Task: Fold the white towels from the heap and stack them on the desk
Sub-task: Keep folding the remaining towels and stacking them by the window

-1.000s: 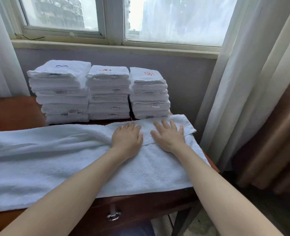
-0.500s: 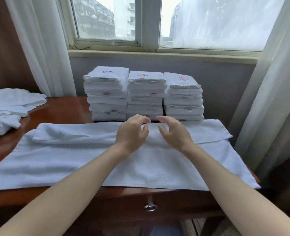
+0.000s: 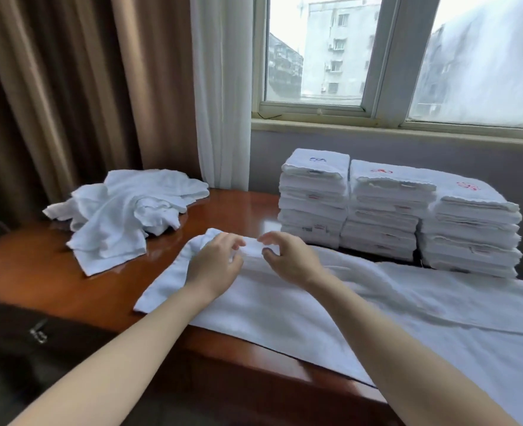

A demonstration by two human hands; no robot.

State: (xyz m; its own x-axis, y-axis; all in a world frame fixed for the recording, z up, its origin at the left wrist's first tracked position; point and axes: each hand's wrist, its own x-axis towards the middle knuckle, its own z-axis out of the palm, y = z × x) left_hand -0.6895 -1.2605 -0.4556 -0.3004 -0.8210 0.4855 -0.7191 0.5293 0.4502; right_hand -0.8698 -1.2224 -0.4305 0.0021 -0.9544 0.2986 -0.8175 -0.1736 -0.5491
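Left hand (image 3: pixel 214 267) and right hand (image 3: pixel 288 256) have slid leftward along the towel (image 3: pixel 315 312), fingers (image 3: pixel 235 241) curled, grip unclear.

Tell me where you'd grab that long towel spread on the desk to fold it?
Probably by its short left end, pinched from above at the two corners. The towel lies flat and long, so that end should lift freely and carry over to the right. The stacks crowd its far edge. The left hand and right hand are at that end.
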